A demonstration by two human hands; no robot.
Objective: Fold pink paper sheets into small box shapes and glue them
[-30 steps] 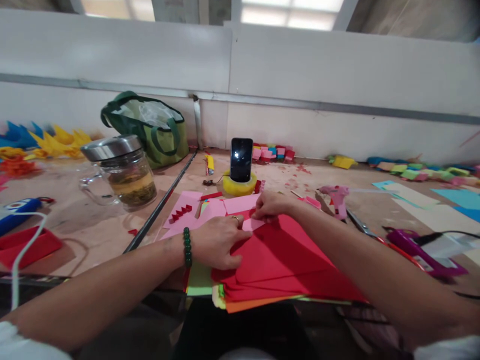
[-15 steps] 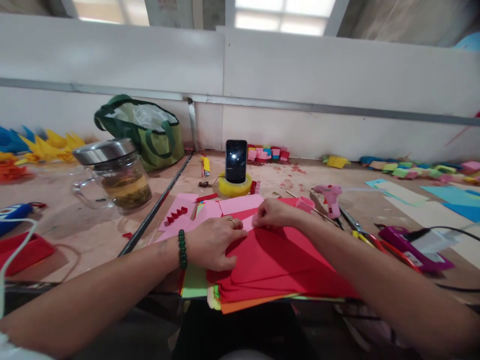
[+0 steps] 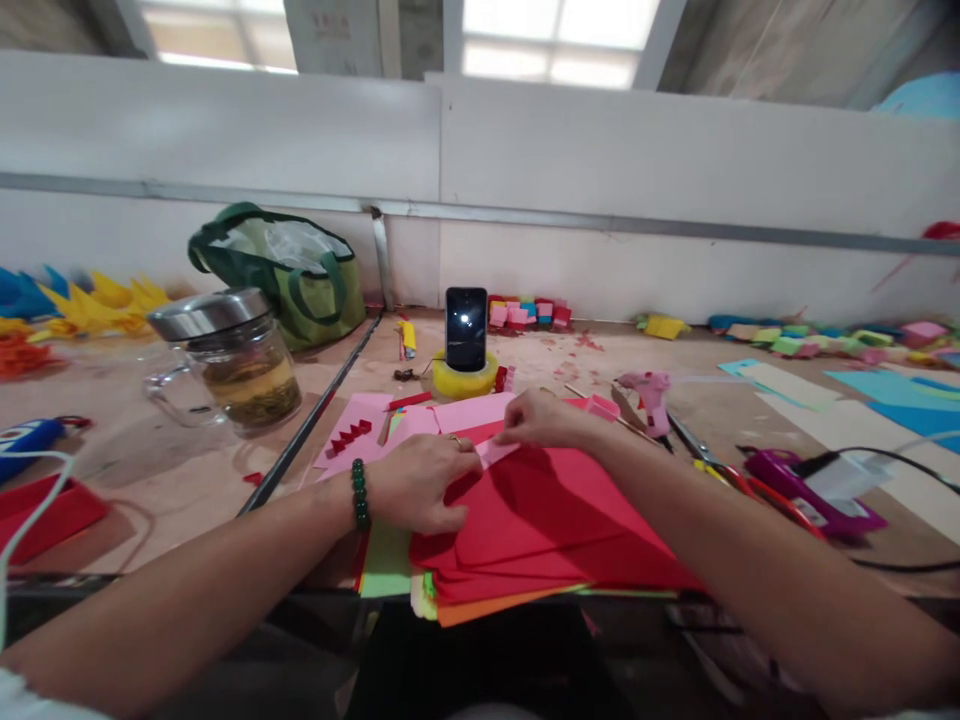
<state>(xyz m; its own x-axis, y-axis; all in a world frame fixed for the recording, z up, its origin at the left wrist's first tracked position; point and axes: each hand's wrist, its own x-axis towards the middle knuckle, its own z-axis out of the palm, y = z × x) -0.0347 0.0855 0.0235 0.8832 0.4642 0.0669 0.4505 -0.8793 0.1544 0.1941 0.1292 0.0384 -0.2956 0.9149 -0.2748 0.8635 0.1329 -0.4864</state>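
Note:
A stack of red paper [image 3: 525, 510] lies at the table's front edge, over orange and green sheets. On top of it is a small pink paper strip [image 3: 496, 453] between my hands. My right hand [image 3: 541, 418] is closed in a pinch at the strip's right end. My left hand [image 3: 429, 482] lies on the stack, its fingertips at the strip's left end and its thumb spread apart on the red paper. Behind my hands are larger pink sheets [image 3: 472, 411], partly covered. A red zigzag-folded paper piece [image 3: 350, 437] rests on pink paper to the left.
A phone [image 3: 466, 330] stands in a yellow tape roll [image 3: 459, 380]. A glass mug of tea [image 3: 247, 375] and a green bag [image 3: 322, 300] stand left. A pink glue gun [image 3: 651, 398], scissors [image 3: 690, 438] and a purple power strip [image 3: 814, 490] lie right. Folded paper pieces [image 3: 795, 335] line the back.
My right hand has shifted slightly left and the pink strip beneath its fingers shows more. My left hand stays nearly in place. The camera view has tilted up slightly.

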